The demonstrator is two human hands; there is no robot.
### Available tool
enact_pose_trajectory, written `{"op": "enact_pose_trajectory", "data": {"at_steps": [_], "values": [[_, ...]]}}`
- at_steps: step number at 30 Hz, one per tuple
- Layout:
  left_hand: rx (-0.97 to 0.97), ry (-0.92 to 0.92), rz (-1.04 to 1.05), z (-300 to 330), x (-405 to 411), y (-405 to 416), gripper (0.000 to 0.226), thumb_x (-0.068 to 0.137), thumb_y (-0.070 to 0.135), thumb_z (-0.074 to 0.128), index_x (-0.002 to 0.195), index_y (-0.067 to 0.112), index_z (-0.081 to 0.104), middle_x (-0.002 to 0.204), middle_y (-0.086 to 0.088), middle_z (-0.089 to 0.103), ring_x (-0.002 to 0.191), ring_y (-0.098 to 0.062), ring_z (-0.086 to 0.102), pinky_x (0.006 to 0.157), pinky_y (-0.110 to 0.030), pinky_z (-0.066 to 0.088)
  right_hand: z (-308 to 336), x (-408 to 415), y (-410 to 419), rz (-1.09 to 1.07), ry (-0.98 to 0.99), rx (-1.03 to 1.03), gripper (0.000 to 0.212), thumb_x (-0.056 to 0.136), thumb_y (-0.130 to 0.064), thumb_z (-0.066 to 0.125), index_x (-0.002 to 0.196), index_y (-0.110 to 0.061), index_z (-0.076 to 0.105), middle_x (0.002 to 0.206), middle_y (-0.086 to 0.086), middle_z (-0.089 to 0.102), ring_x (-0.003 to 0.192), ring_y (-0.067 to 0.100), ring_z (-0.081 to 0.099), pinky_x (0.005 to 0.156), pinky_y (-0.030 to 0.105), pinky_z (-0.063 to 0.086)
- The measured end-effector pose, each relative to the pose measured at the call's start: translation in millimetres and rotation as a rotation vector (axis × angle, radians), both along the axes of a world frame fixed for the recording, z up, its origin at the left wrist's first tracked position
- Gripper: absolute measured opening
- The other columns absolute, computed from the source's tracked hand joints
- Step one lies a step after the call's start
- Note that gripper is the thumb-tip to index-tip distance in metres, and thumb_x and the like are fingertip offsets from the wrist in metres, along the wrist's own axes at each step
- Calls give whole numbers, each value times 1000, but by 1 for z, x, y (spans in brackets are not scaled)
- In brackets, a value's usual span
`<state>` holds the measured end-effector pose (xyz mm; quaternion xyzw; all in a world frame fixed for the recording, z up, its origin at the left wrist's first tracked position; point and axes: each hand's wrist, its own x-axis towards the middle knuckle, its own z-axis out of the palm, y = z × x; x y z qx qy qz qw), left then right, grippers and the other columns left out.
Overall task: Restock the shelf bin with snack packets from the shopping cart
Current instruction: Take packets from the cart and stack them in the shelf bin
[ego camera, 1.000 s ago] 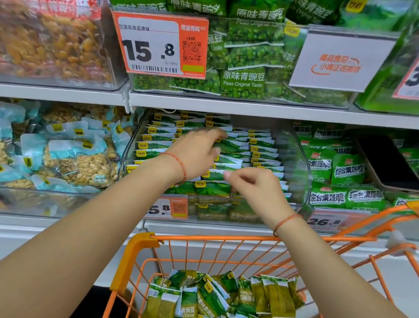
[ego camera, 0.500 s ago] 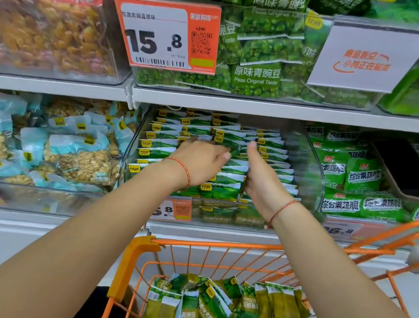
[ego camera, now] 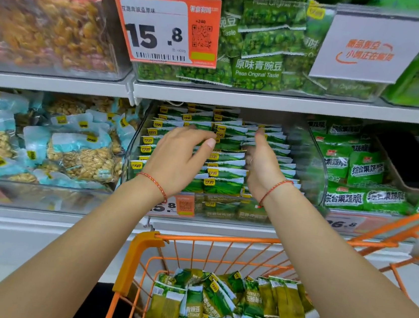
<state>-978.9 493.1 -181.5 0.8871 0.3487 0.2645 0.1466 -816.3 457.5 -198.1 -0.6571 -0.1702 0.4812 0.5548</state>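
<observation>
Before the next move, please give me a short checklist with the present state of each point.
1. Both hands free to fetch packets: ok. The left hand and right hand hold nothing; fingers relaxed over the rows.
2. Packets remain in the shopping cart: ok. A pile of green snack packets lies inside.
3. Rows in the shelf bin upright and neat: ok where visible; the hands hide part.
4. Space left in the bin: cannot tell. A gap seems to be at the right side, but the clear wall blurs it.
5. Cart packets match the bin's kind: cannot tell. Both are green, but the print is too small.
</observation>
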Motion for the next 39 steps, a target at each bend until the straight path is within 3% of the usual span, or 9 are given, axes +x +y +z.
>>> {"op": "enact_pose_trajectory", "data": {"at_steps": [4, 8, 11, 13, 15, 18, 24, 29, 39], "values": [[92, 170, 223, -13, -15, 11, 62, 93, 48, 19, 133, 16, 53, 138, -6, 53, 134, -30, 37, 109, -42, 26, -5, 12, 0, -95, 26, 12, 67, 92, -67, 28, 132, -17, 49, 67, -5, 20, 56, 9, 21, 61, 26, 33], [68, 269, 205, -32, -24, 21, 73, 91, 57, 4, 142, 22, 42, 150, -5, 38, 140, -26, 26, 114, -39, 13, -2, 20, 12, -59, 3, 62, 45, 93, -66, 25, 67, -29, 27, 69, -8, 21, 56, 7, 20, 51, 26, 20], [39, 268, 190, -36, -25, 24, 69, 91, 55, 5, 144, 25, 38, 153, -3, 32, 143, -24, 20, 115, -37, 7, -1, 19, 30, 37, -19, 152, 43, 96, -61, 22, 96, -31, 53, 100, -7, 52, 88, 9, 51, 78, 23, 37], [20, 261, 190, -37, -24, 25, 68, 90, 54, 5, 145, 27, 36, 154, -2, 29, 144, -23, 17, 116, -36, 5, 2, 15, 33, 112, -55, 124, 59, 98, -56, 20, 143, -22, 39, 147, 0, 40, 136, 21, 36, 110, 41, 25], [0, 251, 185, -36, -23, 25, 68, 90, 54, 5, 145, 28, 37, 155, -1, 28, 144, -22, 16, 116, -35, 3, 8, 14, 28, 156, -29, 141, 65, 99, -53, 11, 152, -16, 18, 158, 1, 17, 146, 20, 11, 116, 43, 4], [-11, 178, 185, -32, -22, 21, 66, 90, 53, 10, 143, 27, 40, 154, -3, 30, 145, -23, 13, 117, -36, 1, 15, 24, 15, 18, -1, 211, 65, 101, -49, 14, 151, -7, 20, 157, 8, 19, 146, 22, 16, 113, 34, 20], [54, -30, 91, -14, -21, -26, 41, 96, 31, 38, 131, 18, 56, 145, -7, 44, 143, -28, 22, 119, -43, 12, 23, 22, -41, -67, -384, 214, 39, 101, -27, 39, 80, -6, 64, 64, 4, 68, 53, 11, 62, 53, 21, 45], [149, -12, -225, -11, -15, -101, 30, 89, 20, 45, 102, 16, 72, 94, -5, 71, 103, -29, 60, 86, -42, 50, 48, 7, -97, 348, -527, 56, 38, 93, -12, 46, 57, -5, 53, 32, 1, 46, 28, 12, 45, 37, 15, 38], [-344, 899, -509, -71, 18, -181, 40, 96, 29, 51, 131, 10, 55, 127, -13, 59, 114, -30, 55, 79, -26, 44, -16, -10, -203, 1409, -1395, -840, 23, 93, -37, 54, 82, -17, 55, 84, 5, 58, 68, 17, 55, 63, 32, 46]]}}
